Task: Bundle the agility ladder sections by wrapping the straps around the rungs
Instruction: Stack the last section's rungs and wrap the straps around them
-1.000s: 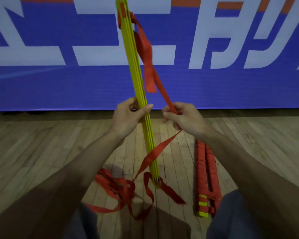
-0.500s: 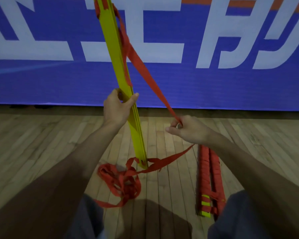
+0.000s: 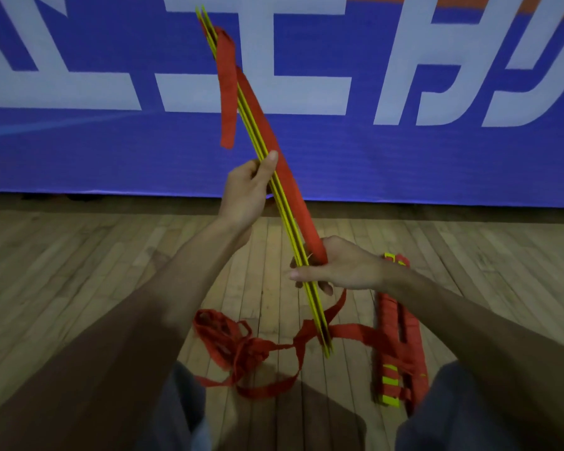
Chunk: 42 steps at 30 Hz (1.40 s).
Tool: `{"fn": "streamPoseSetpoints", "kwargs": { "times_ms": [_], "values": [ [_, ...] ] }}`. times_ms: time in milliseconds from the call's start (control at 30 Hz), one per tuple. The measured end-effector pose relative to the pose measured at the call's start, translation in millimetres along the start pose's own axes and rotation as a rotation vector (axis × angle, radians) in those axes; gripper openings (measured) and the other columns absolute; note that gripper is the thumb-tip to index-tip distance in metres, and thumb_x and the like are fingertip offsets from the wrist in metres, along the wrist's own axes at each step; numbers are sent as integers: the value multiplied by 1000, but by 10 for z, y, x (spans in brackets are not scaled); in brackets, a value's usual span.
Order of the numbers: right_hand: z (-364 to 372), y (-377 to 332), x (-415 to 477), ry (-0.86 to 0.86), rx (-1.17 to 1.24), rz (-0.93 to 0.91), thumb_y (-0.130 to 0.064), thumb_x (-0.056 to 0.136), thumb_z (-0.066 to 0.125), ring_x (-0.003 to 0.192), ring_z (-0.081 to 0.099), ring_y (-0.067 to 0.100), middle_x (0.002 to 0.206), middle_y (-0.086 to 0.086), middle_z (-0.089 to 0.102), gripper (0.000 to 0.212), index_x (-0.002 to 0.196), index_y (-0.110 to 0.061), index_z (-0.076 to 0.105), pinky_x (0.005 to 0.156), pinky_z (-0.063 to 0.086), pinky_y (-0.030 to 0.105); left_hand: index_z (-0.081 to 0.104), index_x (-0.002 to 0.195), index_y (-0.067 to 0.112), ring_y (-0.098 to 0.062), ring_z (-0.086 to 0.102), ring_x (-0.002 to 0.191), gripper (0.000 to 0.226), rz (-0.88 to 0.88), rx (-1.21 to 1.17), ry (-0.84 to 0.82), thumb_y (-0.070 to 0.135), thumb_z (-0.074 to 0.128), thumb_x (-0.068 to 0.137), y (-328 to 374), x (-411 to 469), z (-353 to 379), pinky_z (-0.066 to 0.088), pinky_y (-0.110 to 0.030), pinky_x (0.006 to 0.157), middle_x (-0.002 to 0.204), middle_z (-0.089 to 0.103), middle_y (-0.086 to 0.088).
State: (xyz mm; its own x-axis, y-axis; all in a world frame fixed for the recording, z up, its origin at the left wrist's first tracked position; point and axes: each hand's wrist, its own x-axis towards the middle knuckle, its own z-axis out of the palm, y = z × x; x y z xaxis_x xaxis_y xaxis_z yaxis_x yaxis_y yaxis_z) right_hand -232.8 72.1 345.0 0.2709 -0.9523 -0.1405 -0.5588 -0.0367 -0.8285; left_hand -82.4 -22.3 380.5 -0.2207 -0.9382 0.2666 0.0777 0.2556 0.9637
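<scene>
Seemingly from a seated position, the head view looks down two forearms to a stack of yellow rungs (image 3: 286, 222) held edge-on and tilted, its upper end leaning away to the left against the banner and its lower end down between the knees, at or just above the wooden floor (image 3: 79, 271); whether it touches the boards I cannot tell. The left hand (image 3: 246, 193) grips the stack about midway, fingers curled behind it and the thumb laid straight up along its near edge. The right hand (image 3: 339, 270) closes round the stack lower down, fingers wrapped across the rungs, clamping the red strap (image 3: 302, 219) against them. That strap lies flat along the right side of the rungs from the top end down into the right hand, and comes out below it in a slack loop. A short loose tail (image 3: 228, 102) of strap hangs free from the top end, left of the rungs. More strap trails from the lower end into a tangled heap (image 3: 232, 343) on the floor by the left knee. To the right, on the boards beside the right forearm, lies a wrapped bundle (image 3: 391, 320), red strap wound round yellow rungs. Behind everything stands a blue banner (image 3: 339, 157) with large white characters.
</scene>
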Motion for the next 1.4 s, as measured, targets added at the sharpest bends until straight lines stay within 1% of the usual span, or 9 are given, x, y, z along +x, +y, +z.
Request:
{"fn": "streamPoseSetpoints", "kwargs": {
  "times_ms": [200, 333, 500, 633, 767, 900, 1067, 1233, 1400],
  "values": [
    [-102, 3, 42, 244, 97, -76, -26, 87, 71, 61, 58, 23, 83, 16, 73, 33, 96, 6, 67, 51, 47, 21, 63, 101, 18, -8, 66, 89, 16, -89, -8, -199, 31, 55, 98, -13, -85, 65, 51, -23, 77, 94, 67, 1],
    [-126, -39, 65, 307, 2, -116, -34, 86, 71, 50, 57, 11, 80, 16, 73, 37, 90, 2, 68, 53, 47, 20, 63, 111, 7, -24, 70, 99, 25, -113, 71, -313, 27, 55, 98, -60, -193, 103, 53, -41, 95, 102, 71, -9],
    [-98, -81, 61, 340, -89, -128, -54, 80, 66, 48, 58, 10, 81, 20, 71, 55, 88, 0, 64, 55, 51, 22, 61, 102, 11, -23, 71, 92, 21, -88, 85, -320, 26, 45, 103, -71, -179, 115, 54, -40, 88, 95, 71, -7],
    [-118, -52, 3, 275, -39, -73, -53, 89, 57, 61, 65, 12, 89, 21, 70, 40, 87, -14, 64, 55, 52, 18, 58, 103, 8, -23, 70, 90, 23, -159, -6, -270, 25, 42, 103, -79, -146, 128, 56, -40, 81, 96, 68, -10],
    [-148, 39, -32, 125, -18, 92, -76, 81, 46, 83, 73, 22, 90, 14, 74, 79, 96, -2, 68, 76, 59, 30, 55, 96, 12, -17, 67, 76, 22, -185, -124, -200, 20, 36, 105, -53, -47, 102, 55, -40, 76, 84, 64, -6],
    [-171, 13, -112, 20, 68, 101, -57, 90, 46, 88, 72, 11, 89, -3, 75, 48, 94, -16, 71, 88, 54, 25, 52, 87, 12, -11, 64, 58, 26, -213, -177, -91, 9, 30, 101, -13, -12, 90, 56, -30, 62, 68, 60, -4],
    [-163, -15, -136, -72, 166, 84, -51, 84, 55, 101, 68, 24, 107, 11, 71, 55, 110, -4, 68, 102, 49, 40, 54, 77, 13, -8, 61, 52, 36, -201, -130, -40, 8, 28, 101, -21, -39, 22, 54, -24, 56, 61, 61, -1],
    [-185, -73, -179, -211, 259, 75, -36, 92, 56, 48, 54, 10, 66, 11, 61, 35, 86, -2, 62, 53, 47, 18, 56, 87, 11, -10, 65, 61, 23, -252, -76, -138, 12, 39, 102, -37, -65, -7, 57, -25, 59, 75, 63, -4],
    [-305, -15, -201, -179, 343, 101, -37, 86, 60, 49, 43, 12, 61, 6, 49, 31, 71, -11, 66, 48, 35, 19, 62, 78, 6, -17, 67, 67, 31, -385, -17, -225, 10, 39, 97, -77, -70, -60, 55, -30, 64, 67, 70, -4]
  ]
}}
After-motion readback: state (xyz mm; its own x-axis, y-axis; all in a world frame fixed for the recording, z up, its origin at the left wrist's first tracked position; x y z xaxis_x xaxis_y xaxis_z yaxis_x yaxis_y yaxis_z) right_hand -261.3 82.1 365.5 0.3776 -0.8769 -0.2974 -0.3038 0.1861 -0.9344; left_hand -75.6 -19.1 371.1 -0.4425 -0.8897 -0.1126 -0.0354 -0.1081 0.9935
